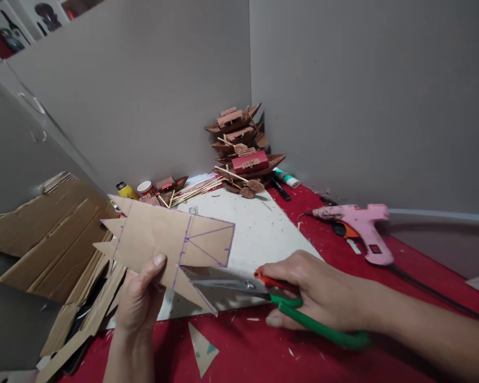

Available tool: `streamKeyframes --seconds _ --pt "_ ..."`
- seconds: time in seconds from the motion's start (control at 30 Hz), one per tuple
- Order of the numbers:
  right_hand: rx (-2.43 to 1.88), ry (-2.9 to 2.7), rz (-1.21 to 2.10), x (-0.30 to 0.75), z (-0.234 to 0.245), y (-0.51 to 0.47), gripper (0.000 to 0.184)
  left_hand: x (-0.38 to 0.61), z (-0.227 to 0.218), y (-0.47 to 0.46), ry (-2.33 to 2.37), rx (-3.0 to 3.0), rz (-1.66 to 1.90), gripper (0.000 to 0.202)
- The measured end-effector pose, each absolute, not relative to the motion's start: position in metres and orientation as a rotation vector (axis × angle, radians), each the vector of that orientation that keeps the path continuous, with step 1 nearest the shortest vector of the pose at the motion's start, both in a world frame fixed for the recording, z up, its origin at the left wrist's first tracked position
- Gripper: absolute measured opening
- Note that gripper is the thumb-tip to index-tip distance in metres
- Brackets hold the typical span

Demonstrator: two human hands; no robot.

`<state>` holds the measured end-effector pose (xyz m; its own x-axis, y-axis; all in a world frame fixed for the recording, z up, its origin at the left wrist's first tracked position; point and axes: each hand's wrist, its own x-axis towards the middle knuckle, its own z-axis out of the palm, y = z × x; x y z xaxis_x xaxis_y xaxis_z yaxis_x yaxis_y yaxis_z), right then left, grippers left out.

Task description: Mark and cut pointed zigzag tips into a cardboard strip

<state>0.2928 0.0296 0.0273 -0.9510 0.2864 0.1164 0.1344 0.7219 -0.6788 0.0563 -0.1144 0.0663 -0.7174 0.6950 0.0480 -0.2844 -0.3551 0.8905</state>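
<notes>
My left hand grips a flat piece of brown cardboard, thumb on top and fingers underneath. Purple pen lines cross the cardboard, and pointed tabs stick out at its left end and lower right. Closed around a pair of scissors with green and orange handles is my right hand. The scissor blades point left, close to the notch beside the lower right tab; whether they touch the cardboard I cannot tell. A cut-off cardboard triangle lies on the red cloth below.
A pink glue gun lies at right, its black cord running off right. Stacked model boats stand in the corner behind a white board. Thin wooden sticks, a yellow bottle and cardboard sheets are at left.
</notes>
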Motion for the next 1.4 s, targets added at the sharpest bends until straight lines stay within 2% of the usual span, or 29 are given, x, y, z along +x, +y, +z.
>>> streamKeyframes --seconds 0.17,0.63,1.4 --pt "-0.343 -2.699 1.14 0.294 0.03 0.024 0.041 0.057 0.067 -0.112 1.22 0.621 2.125 0.062" --pt "-0.339 -2.583 1.403 0.296 0.022 0.018 0.055 0.064 0.065 -0.113 1.267 0.608 2.083 0.055" --pt "-0.304 -2.574 1.372 0.285 0.019 0.018 0.048 0.079 0.05 -0.104 1.21 0.507 1.981 0.034"
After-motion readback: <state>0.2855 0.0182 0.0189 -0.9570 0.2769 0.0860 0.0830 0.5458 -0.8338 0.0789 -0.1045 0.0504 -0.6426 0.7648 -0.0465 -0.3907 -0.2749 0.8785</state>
